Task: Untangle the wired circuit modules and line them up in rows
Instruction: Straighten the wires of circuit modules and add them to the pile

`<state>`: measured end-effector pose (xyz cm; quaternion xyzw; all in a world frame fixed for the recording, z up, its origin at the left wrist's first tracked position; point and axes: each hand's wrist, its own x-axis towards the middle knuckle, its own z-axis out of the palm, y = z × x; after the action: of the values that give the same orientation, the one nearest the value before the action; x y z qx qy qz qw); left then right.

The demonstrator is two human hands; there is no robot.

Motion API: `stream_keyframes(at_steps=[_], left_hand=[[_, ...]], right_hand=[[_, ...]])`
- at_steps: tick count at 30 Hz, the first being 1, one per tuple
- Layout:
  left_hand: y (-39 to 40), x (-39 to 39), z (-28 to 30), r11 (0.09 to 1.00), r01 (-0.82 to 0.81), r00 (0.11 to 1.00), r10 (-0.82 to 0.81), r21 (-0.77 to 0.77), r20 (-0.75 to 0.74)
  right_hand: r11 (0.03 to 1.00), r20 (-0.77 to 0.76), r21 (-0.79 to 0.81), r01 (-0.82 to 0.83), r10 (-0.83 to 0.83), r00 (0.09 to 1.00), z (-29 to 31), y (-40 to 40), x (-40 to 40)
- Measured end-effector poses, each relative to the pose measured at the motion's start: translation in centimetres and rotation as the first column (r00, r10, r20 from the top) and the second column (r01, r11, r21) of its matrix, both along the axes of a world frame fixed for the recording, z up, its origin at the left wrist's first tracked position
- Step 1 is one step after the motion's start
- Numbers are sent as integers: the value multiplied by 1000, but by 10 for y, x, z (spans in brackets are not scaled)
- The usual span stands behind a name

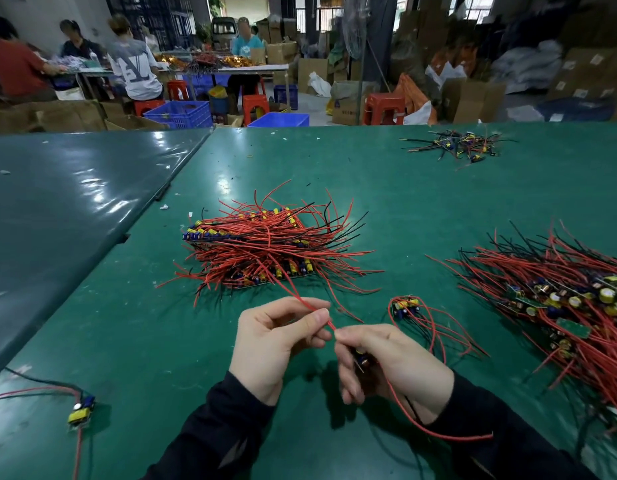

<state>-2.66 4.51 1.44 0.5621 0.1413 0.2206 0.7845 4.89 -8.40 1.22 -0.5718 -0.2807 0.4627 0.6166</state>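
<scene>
The right hand (386, 362) curls round 1 small module (361, 360) — blue and yellow parts on a sliver of board, with a red wire (435, 432) looping past the wrist. The left hand (276, 344) pinches another red lead (300, 299) running up toward the stacked pile (265, 247) on the green table (404, 188). A loose heap (559, 306) lies at the right — red and black leads splayed out.

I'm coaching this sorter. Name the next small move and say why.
Probably draw the left hand along the red wire to straighten it: the right hand already holds the module, and the wire runs up toward the stack.
</scene>
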Motion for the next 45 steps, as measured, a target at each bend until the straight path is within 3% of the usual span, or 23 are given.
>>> stream_keyframes(at_steps=[9,15,28,40,42,45], left_hand=[[8,0,-1,995,-82,996,80,-59,-31],[9,-1,2,990,-140,990,140,1,-26],[15,1,3,968,-243,970,244,54,-6],[22,2,0,941,-337,942,337,44,9],[22,2,0,942,-329,944,330,59,5],[25,2,0,934,-354,935,354,-36,-25]], right_hand=[[999,119,-48,-2,8,993,0,-2,-3],[995,214,-83,52,-33,976,0,0,-5],[995,192,-43,92,-82,978,2,-1,-8],[995,174,-90,-30,46,984,7,-4,-11],[995,216,-95,-37,57,975,7,-3,-11],[996,331,-85,-21,49,942,9,-3,-11]])
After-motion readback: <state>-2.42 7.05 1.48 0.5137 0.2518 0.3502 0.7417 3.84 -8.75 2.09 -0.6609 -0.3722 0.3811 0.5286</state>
